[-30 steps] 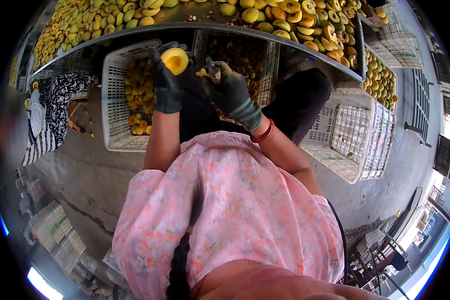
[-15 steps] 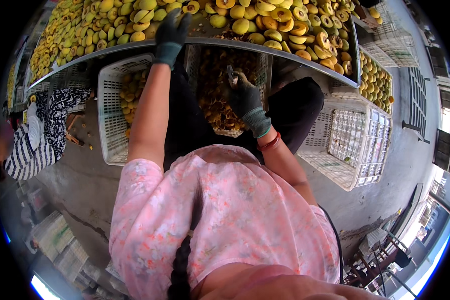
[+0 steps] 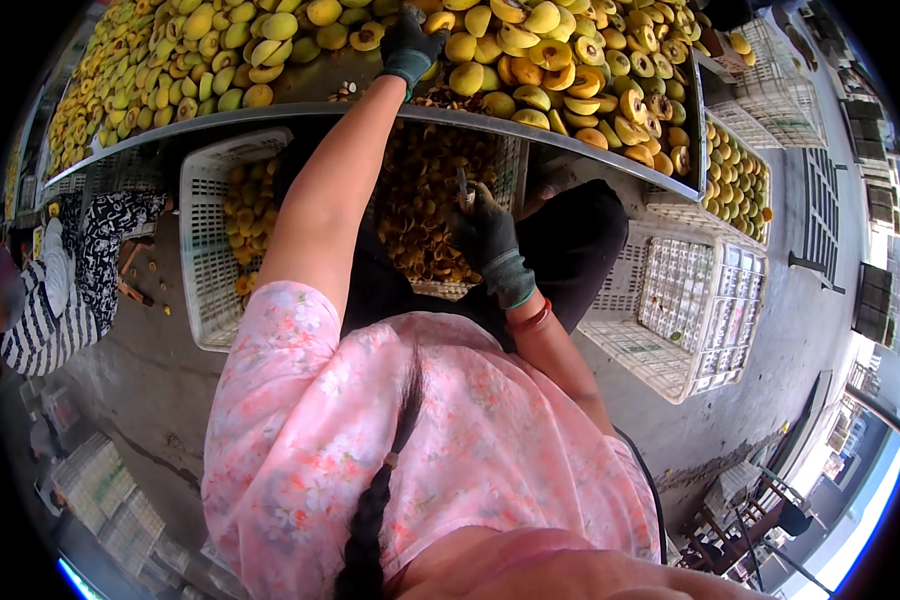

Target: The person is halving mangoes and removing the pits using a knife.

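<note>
My left hand point(image 3: 412, 45), in a dark glove with a green cuff, reaches out over the metal-edged table point(image 3: 320, 78). Its fingers are apart beside halved yellow fruit point(image 3: 550, 52) that look like mangoes, and I see nothing held in it. Low in front of my knees, my gloved right hand point(image 3: 485, 232) is closed round a short metal tool point(image 3: 463, 184) that looks like a small knife. Beneath that hand stands a crate of dark yellow peels or scraps point(image 3: 425, 215).
Whole yellow-green fruit point(image 3: 200, 60) are heaped on the table's left. A white crate point(image 3: 202, 235) with fruit stands by my left leg; another white crate point(image 3: 680, 300) is at my right. A fruit-filled crate point(image 3: 735, 185) stands beyond it. A person in striped clothing point(image 3: 50, 320) sits at the left.
My left hand has moved right and farther over the table, toward the halved fruit. My right hand stays low with the tool. The whole view has shifted slightly.
</note>
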